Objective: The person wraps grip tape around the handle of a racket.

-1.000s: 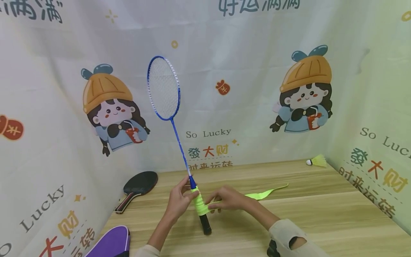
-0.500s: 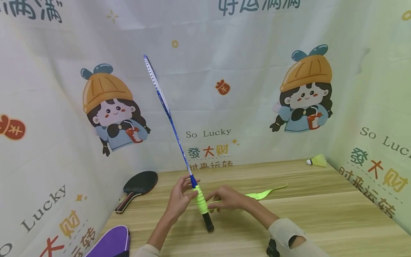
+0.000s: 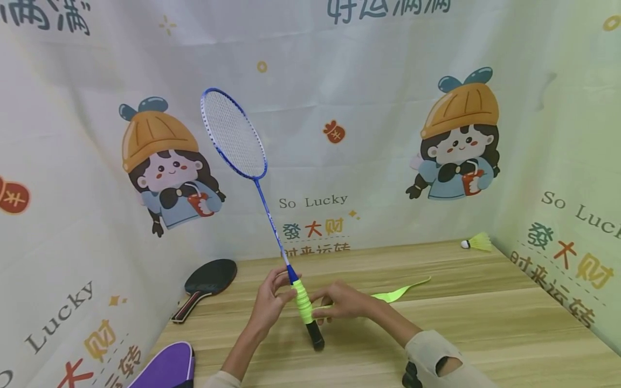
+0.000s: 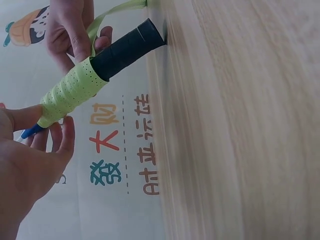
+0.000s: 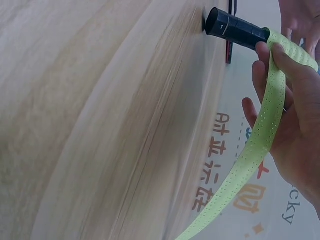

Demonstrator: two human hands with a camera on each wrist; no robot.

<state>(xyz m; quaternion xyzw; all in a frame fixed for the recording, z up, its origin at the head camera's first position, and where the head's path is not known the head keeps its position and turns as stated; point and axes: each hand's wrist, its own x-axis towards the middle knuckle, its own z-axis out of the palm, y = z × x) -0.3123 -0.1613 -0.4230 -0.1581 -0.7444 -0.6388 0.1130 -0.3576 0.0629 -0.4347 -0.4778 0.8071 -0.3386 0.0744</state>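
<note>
A blue and white badminton racket (image 3: 274, 229) stands tilted, head up and leaning left in the head view. My left hand (image 3: 269, 302) holds it at the top of the handle, thumb on the wrapped part. Neon-yellow perforated overgrip tape (image 4: 71, 93) winds round the upper handle, while the lower black handle (image 4: 127, 52) shows bare beneath it. Close to the lowest turn, my right hand (image 3: 345, 299) pinches the loose tape (image 5: 265, 127) between thumb and fingers. The strip's tail (image 3: 400, 292) runs past the right wrist over the table.
A black table tennis bat (image 3: 212, 277) lies at the left of the wooden table (image 3: 485, 312), behind a purple case (image 3: 167, 366). A yellow shuttlecock (image 3: 477, 242) sits at the far right corner. Printed cloth walls (image 3: 378, 70) enclose the back and sides.
The racket has turned about its shaft: its strung face went edge-on and now shows again, with the head farther left. Both hands stay at the handle, nearly in place.
</note>
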